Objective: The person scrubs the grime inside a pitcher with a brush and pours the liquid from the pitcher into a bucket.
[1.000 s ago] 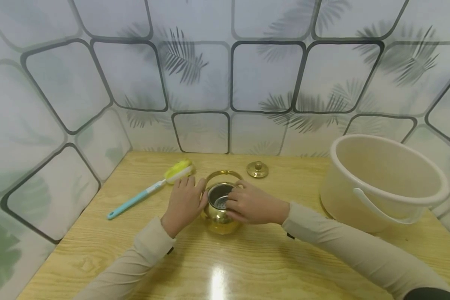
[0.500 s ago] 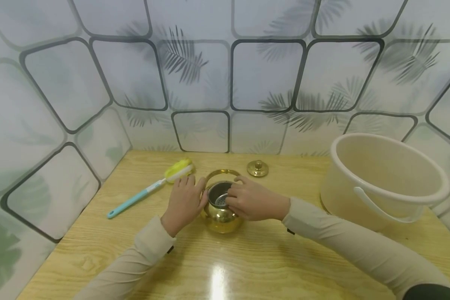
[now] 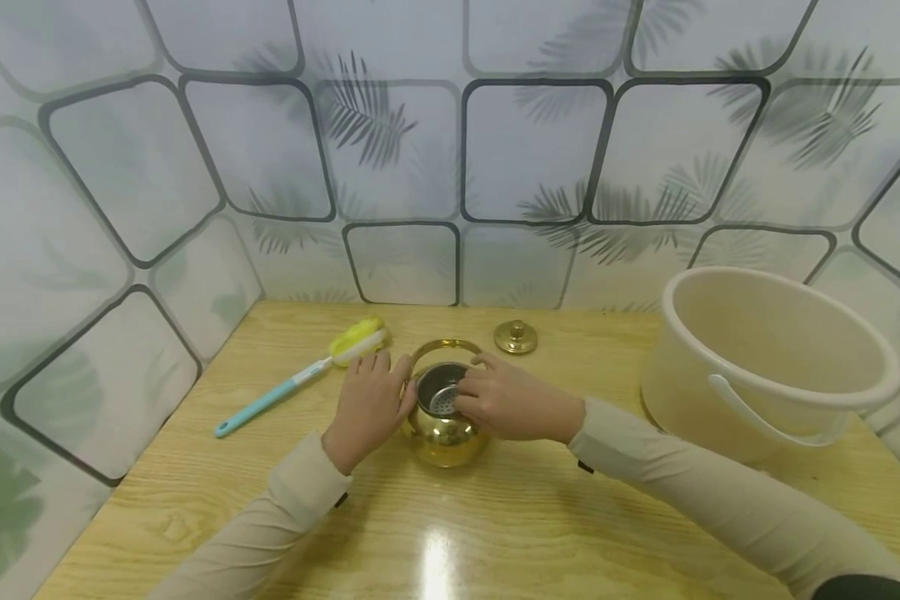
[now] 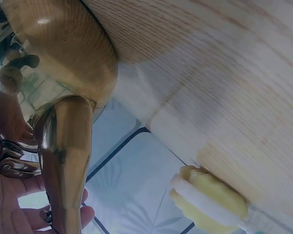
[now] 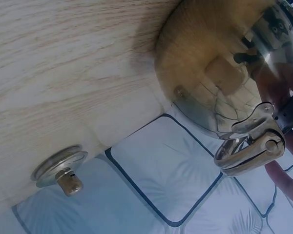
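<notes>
Head view: The tabletop [image 3: 532, 517] ends against the wall [image 3: 532, 150] at the back, and its left edge runs diagonally beside a side panel. The gold teapot [image 3: 450, 450] stands mid-table, well back from the lower border; a broad stretch of wood separates it from the bucket [image 3: 678, 408], part of which the right forearm crosses. The lid [image 3: 516, 337] lies behind and right of the teapot, the brush [image 3: 266, 406] to its left, its yellow head near the left hand [image 3: 371, 404]. That hand is clamped on the teapot's left side. The right hand [image 3: 510, 400] has its fingers bent over the near-right rim of the strainer [image 3: 444, 402], pinching it. The strainer sits in the teapot's mouth, and the hoop handle [image 3: 450, 343] leans to the rear.

The surface is pale, glossy wood grain with one strong glare spot; the wall carries dark-outlined rounded squares and palm leaves. The bucket is cream and smooth, with a thick rim.

Left wrist view: A tapered, polished spout [image 4: 66, 161] crosses the left hand, fingertips showing beyond it. The brush head is yellow and sponge-like.

Right wrist view: The rounded teapot mirrors its surroundings. A metal hinge [image 5: 256, 141] adjoins the right fingers, partly cropped. The lid shows its knob, well apart.
</notes>
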A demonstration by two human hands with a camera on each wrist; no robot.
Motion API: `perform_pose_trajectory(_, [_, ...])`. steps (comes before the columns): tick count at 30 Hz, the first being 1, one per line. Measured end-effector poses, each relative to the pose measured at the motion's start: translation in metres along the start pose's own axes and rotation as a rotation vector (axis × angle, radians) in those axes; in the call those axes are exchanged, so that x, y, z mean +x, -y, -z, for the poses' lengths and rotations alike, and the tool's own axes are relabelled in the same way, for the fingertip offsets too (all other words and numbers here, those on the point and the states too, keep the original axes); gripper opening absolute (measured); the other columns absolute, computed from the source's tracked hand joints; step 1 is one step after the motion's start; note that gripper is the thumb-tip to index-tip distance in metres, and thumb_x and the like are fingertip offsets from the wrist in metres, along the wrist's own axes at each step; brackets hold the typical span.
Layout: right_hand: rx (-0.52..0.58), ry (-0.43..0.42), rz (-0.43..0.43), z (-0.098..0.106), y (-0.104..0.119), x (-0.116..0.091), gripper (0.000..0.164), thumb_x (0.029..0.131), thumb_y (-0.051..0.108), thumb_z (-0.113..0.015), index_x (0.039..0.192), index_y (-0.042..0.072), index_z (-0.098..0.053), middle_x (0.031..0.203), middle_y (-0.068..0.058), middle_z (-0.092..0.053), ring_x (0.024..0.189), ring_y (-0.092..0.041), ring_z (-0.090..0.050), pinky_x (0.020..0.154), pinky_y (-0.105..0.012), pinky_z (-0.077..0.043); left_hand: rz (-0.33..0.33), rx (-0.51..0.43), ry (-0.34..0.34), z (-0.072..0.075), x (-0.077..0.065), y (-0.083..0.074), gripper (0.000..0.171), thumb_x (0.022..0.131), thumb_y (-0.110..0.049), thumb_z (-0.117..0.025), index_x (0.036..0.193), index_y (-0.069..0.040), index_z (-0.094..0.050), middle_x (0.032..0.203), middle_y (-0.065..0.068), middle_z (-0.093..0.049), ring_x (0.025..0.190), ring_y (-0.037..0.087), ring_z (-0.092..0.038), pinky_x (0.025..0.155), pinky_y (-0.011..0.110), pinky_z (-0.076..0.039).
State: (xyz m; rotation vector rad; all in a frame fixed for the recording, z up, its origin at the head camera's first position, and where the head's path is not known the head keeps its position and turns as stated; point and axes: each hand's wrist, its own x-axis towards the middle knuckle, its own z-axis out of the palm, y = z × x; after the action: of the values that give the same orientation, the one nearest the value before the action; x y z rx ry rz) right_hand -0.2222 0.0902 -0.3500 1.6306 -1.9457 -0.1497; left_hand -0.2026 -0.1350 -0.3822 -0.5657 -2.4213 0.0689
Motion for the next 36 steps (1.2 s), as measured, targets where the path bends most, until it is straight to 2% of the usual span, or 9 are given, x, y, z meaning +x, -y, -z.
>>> perform_pose_trajectory(10, [0.014, -0.109, -0.008, -0.005, 0.001, -0.006, 0.008, 0.079, 0.015, -0.07, 0.078, 0.013, -0.062, 0.079, 0.003, -0.066, 0.079, -0.013, -0.063, 0.086, -0.037, -0.051, -0.001, 0.011, -0.004, -0.001, 0.0, -0.001, 0.02, 0.086, -0.027, -0.061, 0.089, -0.009, -0.053, 0.069, 0.007, -0.051, 0.061, 0.021, -0.048, 0.056, 0.031, -0.036])
perform_pose_trajectory(18, [0.025, -0.146, -0.01, -0.006, 0.001, -0.012, 0.003, 0.083, 0.014, -0.066, 0.08, 0.013, -0.064, 0.081, 0.004, -0.066, 0.078, -0.01, -0.063, 0.086, -0.035, -0.05, -0.001, 0.012, -0.008, -0.001, 0.001, -0.004, 0.02, 0.087, -0.028, -0.058, 0.086, -0.01, -0.05, 0.069, 0.007, -0.051, 0.061, 0.021, -0.049, 0.058, 0.032, -0.039])
perform_pose_trajectory(26, [0.035, -0.228, 0.038, -0.009, -0.002, -0.014, 0.006, 0.078, 0.01, -0.07, 0.079, 0.012, -0.065, 0.077, 0.003, -0.065, 0.075, -0.011, -0.062, 0.085, -0.032, -0.05, 0.017, -0.023, 0.006, 0.001, 0.001, -0.004, 0.017, 0.087, -0.026, -0.057, 0.085, -0.01, -0.05, 0.069, 0.007, -0.05, 0.062, 0.021, -0.048, 0.059, 0.033, -0.04])
perform_pose_trajectory(32, [0.109, -0.243, 0.072, -0.011, -0.004, -0.015, 0.004, 0.078, 0.006, -0.064, 0.083, 0.007, -0.065, 0.081, 0.0, -0.067, 0.083, -0.015, -0.065, 0.09, -0.033, -0.051, 0.015, -0.014, 0.002, 0.0, 0.0, -0.005, 0.018, 0.086, -0.026, -0.058, 0.084, -0.01, -0.048, 0.068, 0.006, -0.049, 0.06, 0.02, -0.045, 0.058, 0.032, -0.038])
perform_pose_trajectory(36, [0.109, -0.243, 0.081, -0.009, -0.004, -0.014, 0.006, 0.08, 0.006, -0.062, 0.084, 0.005, -0.065, 0.083, -0.001, -0.067, 0.084, -0.016, -0.065, 0.087, -0.029, -0.052, 0.015, -0.006, -0.005, -0.001, 0.0, -0.005, 0.019, 0.086, -0.026, -0.058, 0.082, -0.011, -0.048, 0.067, 0.006, -0.047, 0.059, 0.02, -0.044, 0.057, 0.031, -0.036])
